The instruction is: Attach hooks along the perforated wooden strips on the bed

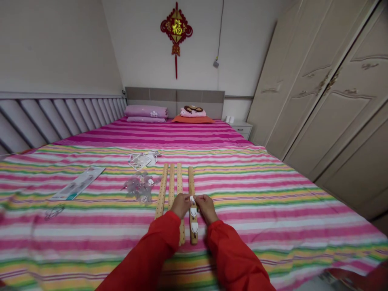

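Observation:
A wooden strip with holes lies lengthwise on the bed in front of me. Two white adhesive-type hooks with metal loops sit on its near part, the closest being a white hook. Farther up the strip, a small white hook is pinched from both sides. My left hand closes on it from the left, and my right hand from the right, fingertips nearly meeting. Just left of this strip lie three more wooden strips, partly covered by my left hand and sleeve.
Left of the strips is a heap of clear plastic packets, with white card scraps behind it. A long flat package and a thin wire-like loop lie farther left on the striped sheet. Wardrobes line the right side.

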### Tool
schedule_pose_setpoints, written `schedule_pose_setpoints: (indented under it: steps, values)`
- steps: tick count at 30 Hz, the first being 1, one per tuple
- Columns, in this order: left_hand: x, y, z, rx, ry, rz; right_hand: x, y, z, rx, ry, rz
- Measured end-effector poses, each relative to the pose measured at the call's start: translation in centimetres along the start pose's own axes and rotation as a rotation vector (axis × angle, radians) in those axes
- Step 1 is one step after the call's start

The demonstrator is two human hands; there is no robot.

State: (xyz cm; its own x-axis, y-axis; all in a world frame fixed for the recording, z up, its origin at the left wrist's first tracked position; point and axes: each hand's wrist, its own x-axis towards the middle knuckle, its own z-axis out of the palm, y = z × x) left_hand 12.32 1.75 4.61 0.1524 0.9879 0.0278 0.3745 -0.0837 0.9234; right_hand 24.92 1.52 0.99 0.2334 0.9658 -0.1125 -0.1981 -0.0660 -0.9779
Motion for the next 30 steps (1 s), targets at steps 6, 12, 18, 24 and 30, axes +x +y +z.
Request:
schedule_pose_setpoints:
  steps: [6,12,18,24,30]
  values:
    - [-3.0,1.7,-9.2,-0.521,0.085,-0.169,-0.6,-0.7,-0.6,0.056,-0.074,0.043]
    - [-7.7,-1.9,-14.2,-0.303,0.3,-0.174,-0.3,0.0,-0.8,0.048,-0.072,0.017]
    - [-9.6,-3.1,-10.4,0.35,0.058,0.142,-0.5,0.0,-0.8,0.058,-0.071,-0.002]
    - [-9.8,-1.4,-7.4,0.861,-0.104,0.08,-0.6,-0.1,-0.6,0.054,-0.053,-0.021]
    - [-9.3,-1.5,-6.8,0.89,-0.098,0.069,-0.5,0.1,-0.6,0.052,-0.054,-0.024]
